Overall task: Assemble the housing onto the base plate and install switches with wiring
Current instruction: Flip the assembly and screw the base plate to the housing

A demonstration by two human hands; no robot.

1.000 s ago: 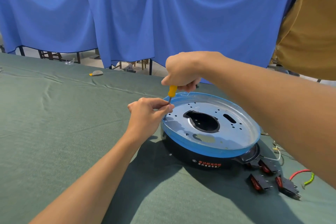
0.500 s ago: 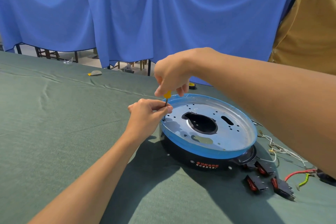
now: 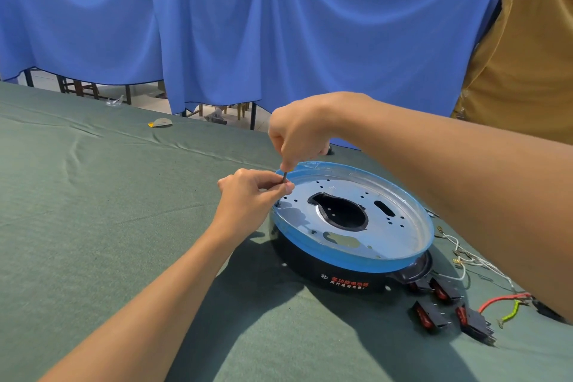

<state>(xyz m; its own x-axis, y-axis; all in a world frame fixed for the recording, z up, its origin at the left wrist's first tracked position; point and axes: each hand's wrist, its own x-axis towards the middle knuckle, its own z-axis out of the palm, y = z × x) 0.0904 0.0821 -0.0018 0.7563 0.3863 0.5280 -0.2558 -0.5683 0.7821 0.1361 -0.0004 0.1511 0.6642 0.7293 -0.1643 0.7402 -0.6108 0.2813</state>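
**Screwdriver at left rim of base plate**

- Right hand (image 3: 302,133): grip clenched round the handle of a screwdriver (image 3: 284,179). Only a sliver of yellow handle shows under the fist. The tool stands nearly upright.
- Left hand (image 3: 248,195): grip pinches the thin metal shaft between thumb and fingertips, just below the right hand.
- The tip meets the base plate (image 3: 403,226) at its left rim. Whether a screw sits there is too small to tell.
- The base plate is a round metal disc with a blue-filmed edge, a large dark cut-out in the middle and small holes around it. It lies on top of the black housing (image 3: 310,267), which rests on the green-clothed desk (image 3: 93,211). The housing's front wall bears red and white print.
- Switches (image 3: 429,316): four black ones with red rockers lie loose on the desk, just right of the housing's front.
- Wiring: thin white wires (image 3: 459,257) sit beside the housing, partly under the right forearm. A red and green lead (image 3: 502,301) lies near the switches.
- Blue curtains (image 3: 279,25) hang behind the desk.
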